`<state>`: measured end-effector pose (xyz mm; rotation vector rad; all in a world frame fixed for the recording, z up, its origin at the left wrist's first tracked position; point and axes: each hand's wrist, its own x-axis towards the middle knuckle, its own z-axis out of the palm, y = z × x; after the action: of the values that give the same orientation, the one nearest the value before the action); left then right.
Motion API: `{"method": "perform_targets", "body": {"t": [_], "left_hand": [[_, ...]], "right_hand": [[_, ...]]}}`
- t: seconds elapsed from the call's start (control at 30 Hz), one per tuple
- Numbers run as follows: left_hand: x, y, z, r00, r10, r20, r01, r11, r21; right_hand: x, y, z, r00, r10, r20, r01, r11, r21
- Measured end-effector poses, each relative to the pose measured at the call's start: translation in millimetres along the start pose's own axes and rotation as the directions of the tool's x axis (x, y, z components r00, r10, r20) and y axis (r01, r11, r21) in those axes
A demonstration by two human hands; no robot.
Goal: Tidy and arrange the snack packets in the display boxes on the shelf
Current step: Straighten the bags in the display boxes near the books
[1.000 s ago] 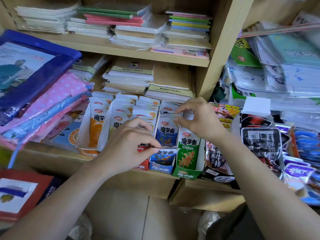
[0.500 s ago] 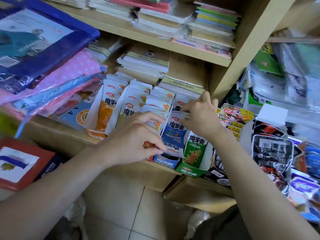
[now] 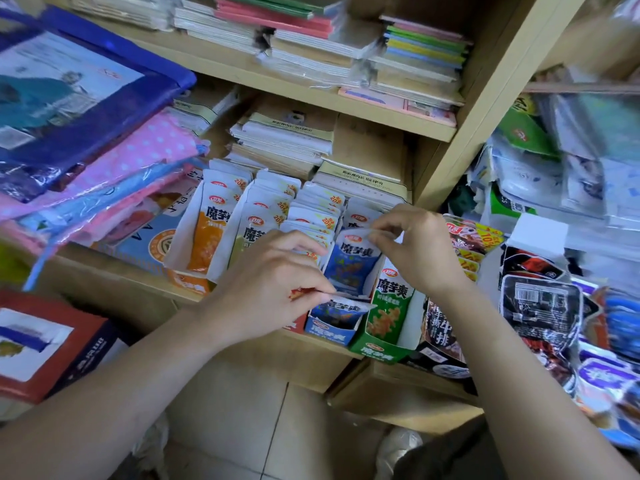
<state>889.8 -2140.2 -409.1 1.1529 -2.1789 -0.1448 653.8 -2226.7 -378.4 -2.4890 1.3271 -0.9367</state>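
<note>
right hand [image 3: 417, 252] is up at the back of the row, thumb and forefinger closed in a narrow pinch on the white top seal of a blue packet [image 3: 353, 268], other fingers curled out of the way. the packet stands upright in the blue box [image 3: 330, 332], hanging straight below the fingertips with its printed face toward us. gripped by the very top, i'd say, so it can be lifted or squared up without crushing the bag.

left hand [image 3: 270, 289] is lower and nearer, knuckles over the red box [image 3: 298, 323], which it mostly hides. its fingertips are nipped on the thin white edge of a slumped packet [image 3: 341, 308] lying folded over at the front of that same blue box. that one pokes out to the right of the pinch, just under the upright packet. my read: one hand clears room in the stack while the other sorts out the one lying down.

just to the right, the green box [image 3: 377, 351] holds a green packet [image 3: 391, 303] upright, tight against the blue box. to the left, orange packets [image 3: 207, 239] stand in a white-sided box on the wooden shelf [image 3: 114, 289], with stacked notebooks [image 3: 287, 136] behind. those rows look mostly neat, so the blue box is the job in hand.
</note>
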Motion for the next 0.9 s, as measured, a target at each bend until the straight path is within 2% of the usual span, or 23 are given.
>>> {"method": "perform_targets", "body": {"t": [0.1,0.33,0.6,0.67,0.77,0.9], "left_hand": [[9.3,2.4,4.5,0.994,0.042,-0.096,-0.032,0.994,0.104],[39.7,1.8,15.2,0.974,0.025,-0.226,0.015,0.985,0.173],[74.0,-4.9,22.2,0.906,0.017,-0.424,0.06,0.984,0.17],[77.7,-9.6,26.9,0.925,-0.025,-0.379,0.088,0.985,0.151],[82.1,-13.7,33.4,0.955,-0.097,-0.279,0.142,0.979,0.146],[85.6,-15.5,34.1,0.959,-0.13,-0.252,0.175,0.97,0.166]], "right_hand": [[7.2,2.3,0.7,0.995,0.065,-0.074,-0.059,0.995,0.082],[14.3,10.9,-6.8,0.974,0.212,-0.075,-0.169,0.91,0.378],[12.6,10.3,-18.4,0.953,0.277,-0.121,-0.14,0.76,0.634],[11.8,13.1,-16.3,0.953,0.284,-0.107,-0.153,0.756,0.637],[9.0,17.3,-10.6,0.967,0.228,-0.118,-0.141,0.857,0.495],[8.5,19.7,-7.9,0.97,0.209,-0.127,-0.135,0.892,0.432]]}}
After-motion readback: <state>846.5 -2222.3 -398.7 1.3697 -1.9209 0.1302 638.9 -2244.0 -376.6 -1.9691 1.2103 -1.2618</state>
